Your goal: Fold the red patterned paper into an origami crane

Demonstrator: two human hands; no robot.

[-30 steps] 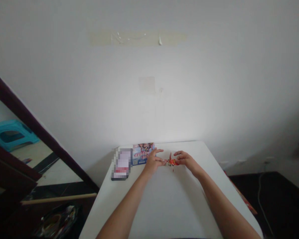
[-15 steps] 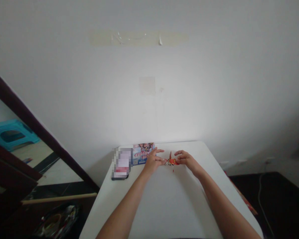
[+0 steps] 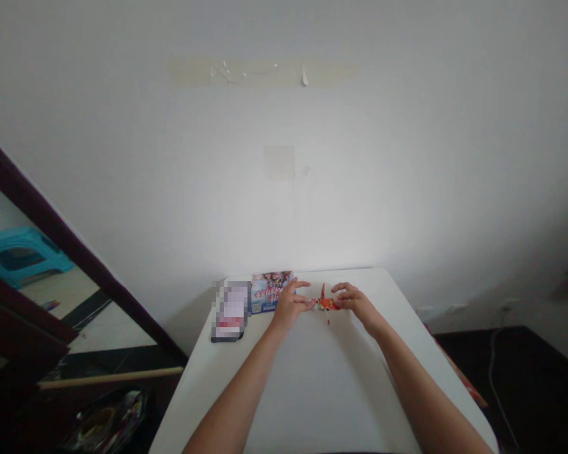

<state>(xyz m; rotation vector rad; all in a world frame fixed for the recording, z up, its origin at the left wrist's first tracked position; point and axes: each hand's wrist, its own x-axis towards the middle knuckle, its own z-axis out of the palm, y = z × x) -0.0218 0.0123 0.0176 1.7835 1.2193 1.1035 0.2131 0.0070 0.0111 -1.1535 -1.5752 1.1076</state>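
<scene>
Fingers (image 3: 343,303) pinching: my left hand (image 3: 289,306) grips one end of the red-patterned folded paper (image 3: 327,304), my right hand (image 3: 358,302) the other; neither nearer. Paper sits between them, body running side to side, a slim tip (image 3: 323,290) toward the wall (image 3: 383,157). White table (image 3: 322,391) beneath. Leaflet (image 3: 267,291) crowds the left hand, which overlaps its edge; phone (image 3: 231,309) farther left.

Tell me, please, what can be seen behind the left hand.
Behind the left hand, a colourful leaflet is on the white table. Its left side shows; the hand covers its lower right part, so any print there cannot be seen.
</scene>
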